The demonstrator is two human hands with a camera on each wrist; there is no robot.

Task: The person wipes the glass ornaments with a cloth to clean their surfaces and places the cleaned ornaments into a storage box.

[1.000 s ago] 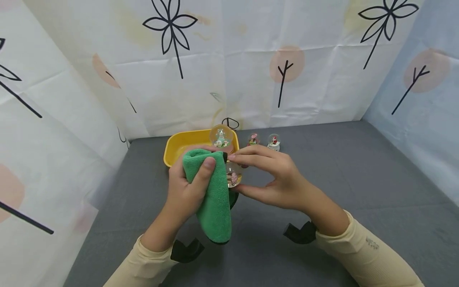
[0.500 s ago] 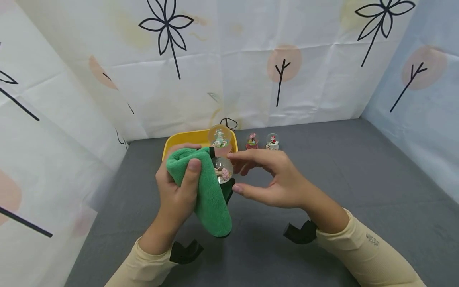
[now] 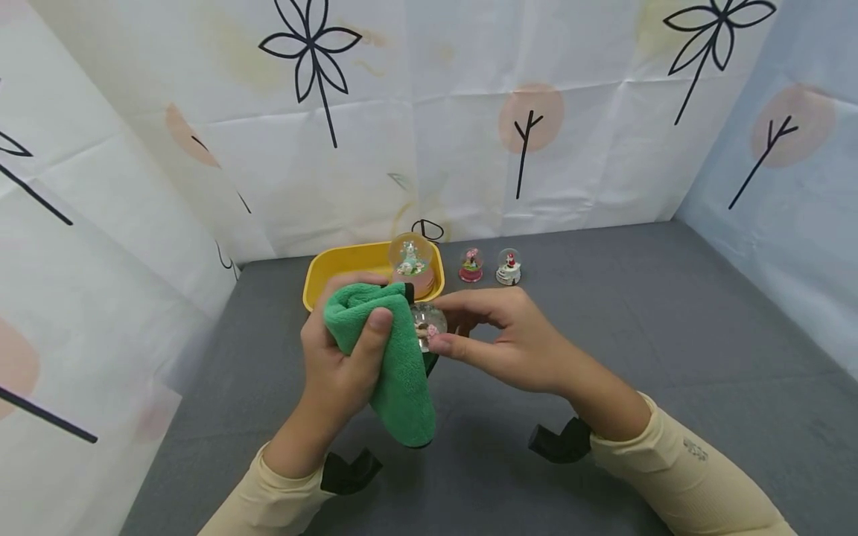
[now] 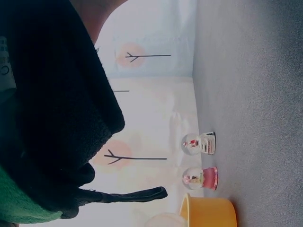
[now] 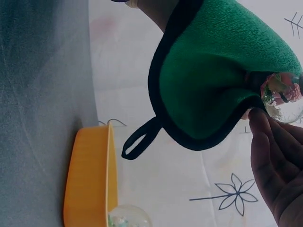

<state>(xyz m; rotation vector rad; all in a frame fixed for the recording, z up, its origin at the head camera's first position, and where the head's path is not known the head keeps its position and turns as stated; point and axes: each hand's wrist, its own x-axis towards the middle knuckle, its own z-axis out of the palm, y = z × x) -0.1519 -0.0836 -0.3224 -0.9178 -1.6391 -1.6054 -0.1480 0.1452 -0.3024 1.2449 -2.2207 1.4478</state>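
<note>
Right hand (image 3: 506, 335) has closed in since the last frame, thumb and fingers now pinching the globe (image 3: 429, 321). Left hand (image 3: 345, 365) grips the green cloth (image 3: 402, 383) around its other side, off the table (image 3: 637, 320). Big globe (image 3: 410, 262)'s in the yellow tub (image 3: 328, 266), pink globe (image 3: 471, 269) and white globe (image 3: 509, 271) just right of it.

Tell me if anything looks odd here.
Nothing stands out: the pink-based globe and white-based globe stand upright, and no spill or break shows. The green cloth hides part of the held globe, so that part is unclear.
</note>
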